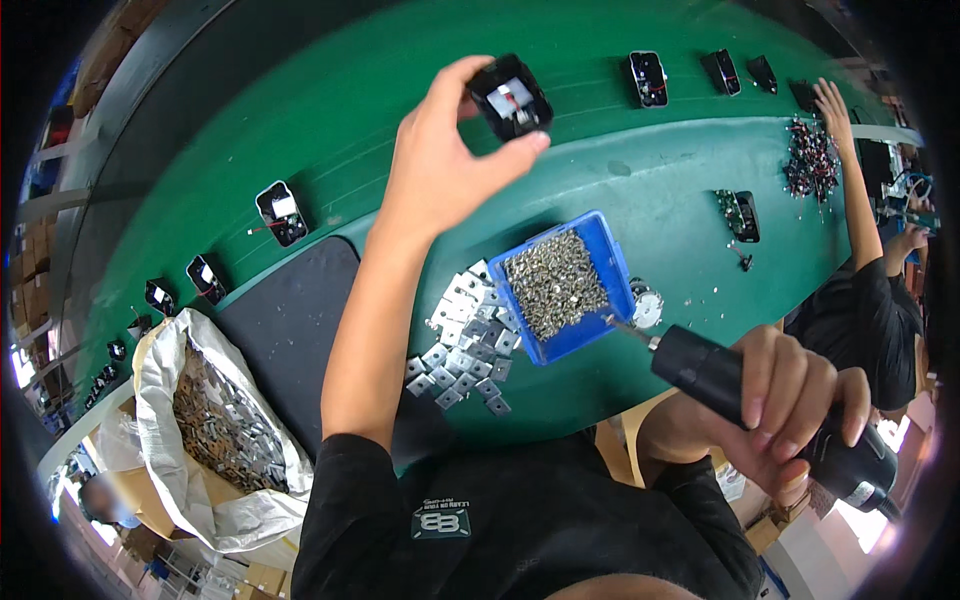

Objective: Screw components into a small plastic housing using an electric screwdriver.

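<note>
1. Housing, small, black and open-topped, is pinched between thumb and fingers of the left hand, held over the far green belt.
2. Right hand is wrapped tight around a black electric screwdriver at near right, tip beside the blue screw tray.
3. Judging by this, many metal plates and a full sack remain unused; more housings ride the belt.

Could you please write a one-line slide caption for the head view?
Left hand lifts a small black housing above the green belt; right hand holds a black screwdriver.
</note>
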A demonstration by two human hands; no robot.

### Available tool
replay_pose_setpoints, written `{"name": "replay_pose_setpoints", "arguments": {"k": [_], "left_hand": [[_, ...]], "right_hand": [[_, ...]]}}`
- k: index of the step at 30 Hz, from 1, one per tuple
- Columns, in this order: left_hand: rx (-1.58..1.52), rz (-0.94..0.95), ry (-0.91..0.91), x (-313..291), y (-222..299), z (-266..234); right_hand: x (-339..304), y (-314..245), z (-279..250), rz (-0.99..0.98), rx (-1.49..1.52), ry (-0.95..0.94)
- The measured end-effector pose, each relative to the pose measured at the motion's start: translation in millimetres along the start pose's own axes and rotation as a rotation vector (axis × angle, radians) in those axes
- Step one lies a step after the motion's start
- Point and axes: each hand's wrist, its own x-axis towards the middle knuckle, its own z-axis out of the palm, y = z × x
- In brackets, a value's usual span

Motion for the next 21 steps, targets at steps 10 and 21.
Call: {"name": "replay_pose_setpoints", "arguments": {"k": [10,21], "left_hand": [[-0.025,0.248,-0.213,-92.9,56.1,-19.5],[-0.087,0.273,-0.218,-107.5,65.0,-16.8]], "right_hand": [[-0.8,0.1,20.5,-0.084,0.069,0.112],[-16.7,9.2,25.9,0.004,0.082,0.039]]}}
